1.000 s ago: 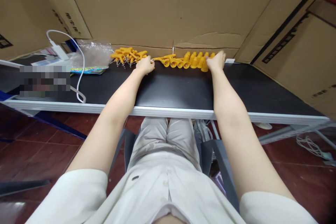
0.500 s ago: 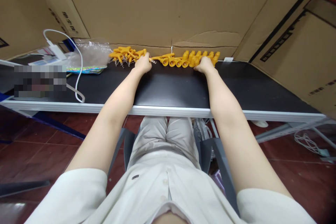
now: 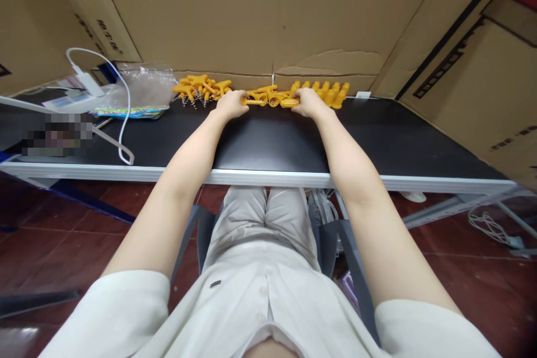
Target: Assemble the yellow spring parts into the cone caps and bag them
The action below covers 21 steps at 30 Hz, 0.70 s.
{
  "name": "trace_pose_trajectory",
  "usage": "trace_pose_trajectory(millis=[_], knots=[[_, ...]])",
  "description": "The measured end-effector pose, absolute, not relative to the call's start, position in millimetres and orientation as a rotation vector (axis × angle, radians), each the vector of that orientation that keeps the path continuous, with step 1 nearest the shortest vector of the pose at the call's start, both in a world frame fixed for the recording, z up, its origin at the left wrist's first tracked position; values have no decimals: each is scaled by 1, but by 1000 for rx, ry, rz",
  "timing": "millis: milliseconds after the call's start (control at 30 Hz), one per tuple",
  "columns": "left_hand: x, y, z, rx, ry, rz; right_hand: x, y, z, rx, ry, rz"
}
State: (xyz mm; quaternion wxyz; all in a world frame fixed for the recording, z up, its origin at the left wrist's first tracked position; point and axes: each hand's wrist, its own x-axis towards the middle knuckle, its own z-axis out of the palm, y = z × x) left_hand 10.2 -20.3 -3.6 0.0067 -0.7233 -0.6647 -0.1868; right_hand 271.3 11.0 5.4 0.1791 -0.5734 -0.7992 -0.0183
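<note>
My left hand [image 3: 233,104] is closed on a yellow-handled corkscrew, its spiral [image 3: 255,102] pointing right. Opposite it, my right hand [image 3: 308,102] grips a yellow plastic sleeve [image 3: 288,103] lying level, its end facing the spiral. A gap separates the two parts. Left of my left hand is a pile of yellow T-shaped corkscrew handles [image 3: 197,83] with metal spirals. Behind and between my hands lie yellow pieces with round open ends [image 3: 273,99]. Upright yellow sleeves [image 3: 337,95] stand in rows right of my right hand, which partly hides them.
Cardboard [image 3: 235,17] walls the back of the black tabletop [image 3: 272,142]. At left lie a clear plastic bag [image 3: 145,84], colourful sheets [image 3: 134,112] and a white cable [image 3: 126,86]. A metal edge [image 3: 272,178] runs along the front.
My right hand has moved left from the upright sleeves, bringing one sleeve with it. My left hand has shifted slightly right with the corkscrew, whose spiral now points toward the sleeve.
</note>
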Motion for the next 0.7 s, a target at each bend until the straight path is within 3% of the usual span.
trace_pose_trajectory(millis=[700], knots=[[16,-20,-5,-2428,-1913,-774,256,9,4,-1321,-2345,24]])
